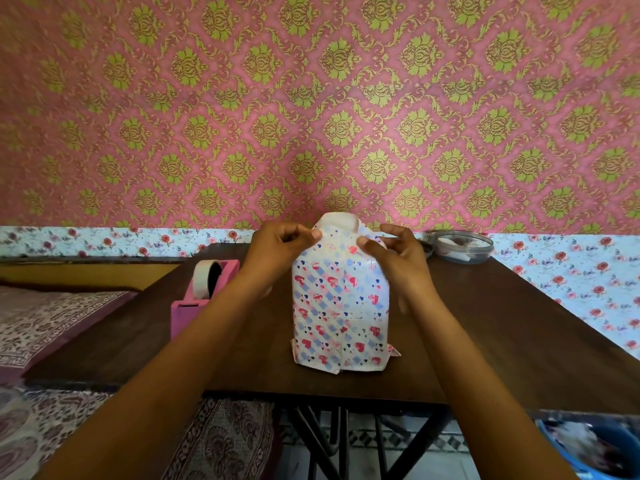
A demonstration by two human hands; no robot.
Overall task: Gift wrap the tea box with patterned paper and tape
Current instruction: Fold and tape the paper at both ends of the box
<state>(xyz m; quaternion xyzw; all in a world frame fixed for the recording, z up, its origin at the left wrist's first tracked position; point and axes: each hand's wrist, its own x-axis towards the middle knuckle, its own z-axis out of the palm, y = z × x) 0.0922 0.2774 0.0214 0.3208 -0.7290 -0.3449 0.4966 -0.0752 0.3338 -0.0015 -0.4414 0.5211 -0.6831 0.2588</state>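
Observation:
The tea box (339, 306) stands upright on the dark wooden table (485, 341), covered in white paper with red hearts and blue checks. Loose paper sticks up above its top end, plain white inside (337, 223). My left hand (280, 245) pinches the paper at the top left corner. My right hand (394, 252) presses thumb and fingers on the paper at the top right corner. At the bottom, folded paper flaps poke out on both sides. The box itself is hidden under the paper.
A pink tape dispenser (204, 292) with a white roll stands left of the box. A clear round lidded container (462, 245) sits at the table's far right corner. A patterned bed cover (52, 323) lies left; a blue bin (595, 448) sits below right.

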